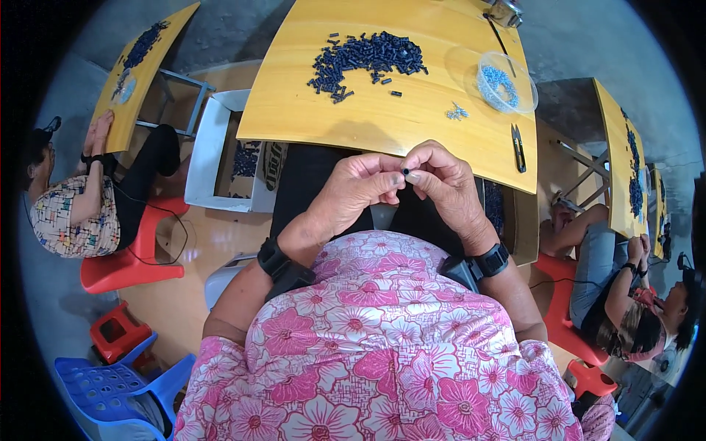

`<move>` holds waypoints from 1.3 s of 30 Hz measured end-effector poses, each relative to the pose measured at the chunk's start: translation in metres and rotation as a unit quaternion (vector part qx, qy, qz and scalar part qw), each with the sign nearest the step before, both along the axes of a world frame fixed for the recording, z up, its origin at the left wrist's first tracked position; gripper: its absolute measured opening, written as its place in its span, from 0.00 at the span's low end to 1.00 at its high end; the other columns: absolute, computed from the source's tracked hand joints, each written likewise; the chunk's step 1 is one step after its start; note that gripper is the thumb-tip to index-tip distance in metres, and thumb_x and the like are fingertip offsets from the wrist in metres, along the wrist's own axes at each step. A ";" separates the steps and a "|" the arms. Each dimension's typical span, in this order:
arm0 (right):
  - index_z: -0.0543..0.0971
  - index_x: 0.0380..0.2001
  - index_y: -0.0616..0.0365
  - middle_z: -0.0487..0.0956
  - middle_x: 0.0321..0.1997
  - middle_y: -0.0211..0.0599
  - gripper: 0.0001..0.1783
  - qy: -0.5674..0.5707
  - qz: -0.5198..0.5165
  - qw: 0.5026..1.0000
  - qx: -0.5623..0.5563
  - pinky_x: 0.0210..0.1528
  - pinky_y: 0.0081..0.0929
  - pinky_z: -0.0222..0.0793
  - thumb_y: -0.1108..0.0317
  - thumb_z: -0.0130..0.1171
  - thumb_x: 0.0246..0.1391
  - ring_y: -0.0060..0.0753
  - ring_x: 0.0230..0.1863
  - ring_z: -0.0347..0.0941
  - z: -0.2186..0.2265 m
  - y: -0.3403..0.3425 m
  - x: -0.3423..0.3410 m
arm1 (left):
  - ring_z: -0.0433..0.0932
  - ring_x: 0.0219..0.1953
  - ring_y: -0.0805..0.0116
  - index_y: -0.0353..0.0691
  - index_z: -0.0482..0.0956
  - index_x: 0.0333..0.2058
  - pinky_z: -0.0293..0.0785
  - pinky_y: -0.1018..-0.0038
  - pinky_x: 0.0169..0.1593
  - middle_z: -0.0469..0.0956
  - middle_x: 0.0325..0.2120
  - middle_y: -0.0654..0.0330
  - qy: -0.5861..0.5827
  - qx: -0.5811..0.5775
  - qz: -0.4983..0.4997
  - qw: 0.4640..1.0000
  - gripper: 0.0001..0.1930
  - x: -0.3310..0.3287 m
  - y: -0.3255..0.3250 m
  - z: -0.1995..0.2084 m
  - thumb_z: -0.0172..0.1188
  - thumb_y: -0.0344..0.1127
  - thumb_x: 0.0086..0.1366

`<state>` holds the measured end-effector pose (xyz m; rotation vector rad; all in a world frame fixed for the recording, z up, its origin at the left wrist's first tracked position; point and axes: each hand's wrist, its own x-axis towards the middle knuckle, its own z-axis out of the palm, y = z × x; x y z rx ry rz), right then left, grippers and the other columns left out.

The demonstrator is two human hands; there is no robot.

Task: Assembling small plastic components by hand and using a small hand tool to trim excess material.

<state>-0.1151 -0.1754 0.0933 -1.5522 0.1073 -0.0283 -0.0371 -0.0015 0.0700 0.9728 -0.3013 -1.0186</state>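
My left hand point(362, 187) and my right hand point(443, 178) meet just in front of the table's near edge, thumbs and forefingers pinched together. Between the fingertips sits a small black cylindrical piece point(406, 172), its round end showing; the right fingers hold it and the left fingertips touch it. Whether a second tiny part is in the left pinch is hidden. Beyond the hands, a heap of similar short black cylinders point(368, 59) lies on the yellow table point(309, 117). To the right, a few small silvery pieces point(457, 112) lie loose near a clear round tub point(528, 99) of pale-blue shiny bits.
Thread snips point(518, 148) lie by the table's right edge. A dark thin stick point(500, 40) and a metal container point(506, 12) are farther back. An open white box point(209, 158) stands left below the tabletop. Seated people work at tables on both sides; a blue chair point(110, 386) stands lower left.
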 end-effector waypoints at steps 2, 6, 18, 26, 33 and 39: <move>0.77 0.34 0.61 0.73 0.33 0.27 0.06 -0.035 -0.002 0.999 -0.006 0.39 0.17 0.66 0.79 0.56 0.51 0.18 0.36 0.68 0.001 0.001 0.000 | 0.73 0.31 0.80 0.36 0.77 0.40 0.73 0.81 0.39 0.76 0.32 0.66 0.003 0.004 0.003 1.000 0.09 -0.001 0.000 0.002 0.59 0.33 0.63; 0.78 0.33 0.61 0.74 0.33 0.29 0.06 -0.070 -0.006 0.996 -0.055 0.40 0.17 0.67 0.79 0.57 0.51 0.20 0.36 0.70 0.006 0.000 0.005 | 0.73 0.29 0.79 0.37 0.76 0.39 0.75 0.80 0.36 0.75 0.29 0.65 -0.002 -0.005 0.028 1.000 0.10 -0.001 -0.003 0.004 0.60 0.37 0.62; 0.80 0.34 0.62 0.77 0.31 0.28 0.06 -0.050 -0.040 0.998 -0.003 0.31 0.15 0.69 0.78 0.58 0.51 0.16 0.28 0.70 0.012 0.001 0.003 | 0.73 0.31 0.80 0.38 0.75 0.38 0.74 0.82 0.38 0.75 0.30 0.66 -0.005 -0.010 0.038 0.999 0.07 0.001 -0.003 0.006 0.60 0.31 0.62; 0.80 0.34 0.60 0.77 0.31 0.26 0.06 0.002 -0.031 0.999 0.015 0.30 0.13 0.67 0.75 0.57 0.53 0.14 0.26 0.69 0.001 -0.002 0.007 | 0.73 0.31 0.80 0.38 0.75 0.37 0.73 0.83 0.37 0.75 0.30 0.66 -0.030 0.019 0.063 0.997 0.07 0.002 -0.005 0.004 0.60 0.31 0.62; 0.80 0.34 0.60 0.77 0.31 0.25 0.06 -0.002 -0.035 0.999 0.004 0.30 0.13 0.67 0.74 0.57 0.53 0.13 0.27 0.68 0.000 -0.003 0.009 | 0.73 0.31 0.81 0.38 0.75 0.37 0.73 0.82 0.38 0.74 0.29 0.66 -0.039 0.026 0.042 0.998 0.06 0.004 -0.008 0.000 0.57 0.33 0.64; 0.80 0.34 0.61 0.75 0.30 0.29 0.06 -0.036 -0.027 0.999 -0.030 0.32 0.16 0.69 0.76 0.58 0.51 0.18 0.29 0.70 -0.007 -0.006 0.012 | 0.72 0.31 0.81 0.39 0.75 0.38 0.73 0.81 0.39 0.74 0.29 0.67 -0.029 0.042 0.034 0.998 0.06 0.002 -0.008 -0.003 0.55 0.34 0.66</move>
